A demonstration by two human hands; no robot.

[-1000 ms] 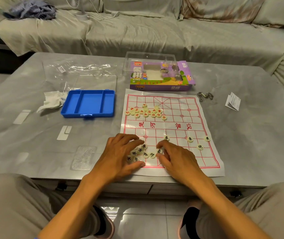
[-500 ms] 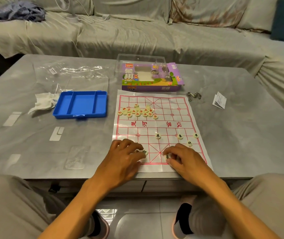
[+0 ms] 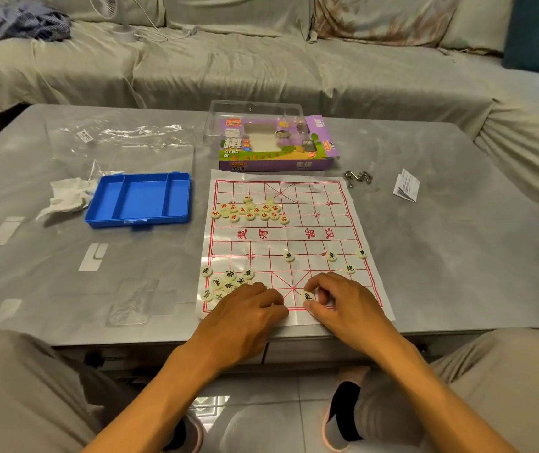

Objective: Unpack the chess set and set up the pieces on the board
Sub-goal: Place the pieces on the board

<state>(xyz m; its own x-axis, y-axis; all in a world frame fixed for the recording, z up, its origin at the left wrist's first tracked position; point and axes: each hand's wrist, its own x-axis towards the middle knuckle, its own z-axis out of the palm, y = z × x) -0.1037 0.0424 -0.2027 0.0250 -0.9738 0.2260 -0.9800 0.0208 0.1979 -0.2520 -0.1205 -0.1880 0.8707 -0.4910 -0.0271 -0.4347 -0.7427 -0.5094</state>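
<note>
A paper xiangqi board (image 3: 294, 237) with a red grid lies flat on the grey table (image 3: 457, 250), its near edge at the table's front. Just behind it stands the purple game box (image 3: 276, 148) with a clear plastic lid (image 3: 255, 107) touching its far side. To the board's left sits an empty blue compartment tray (image 3: 139, 199), with a crumpled white tissue (image 3: 65, 197) against its left end and a clear plastic bag (image 3: 114, 138) behind it. Right of the board lie a small metal puzzle (image 3: 358, 178) and, farther right, a folded leaflet (image 3: 407, 185). A covered sofa (image 3: 261, 60) runs behind the table, carrying a small fan (image 3: 121, 18) whose top is cut off by the frame edge.

A heap of red-marked pieces (image 3: 250, 210) rests on the board's far left half. Black-marked pieces (image 3: 225, 282) cluster at the near left corner; four more stand apart on the right half, among them one (image 3: 289, 256) near the middle.

The left hand (image 3: 245, 318) lies palm down on the board's near edge beside the black cluster, fingers bent and covering some pieces; whether it holds one cannot be told. The right hand (image 3: 343, 305) pinches a black-marked piece (image 3: 308, 296) between thumb and forefinger, low over the near middle of the board, its other fingers curled. Most characters on the pieces are too small to read.
</note>
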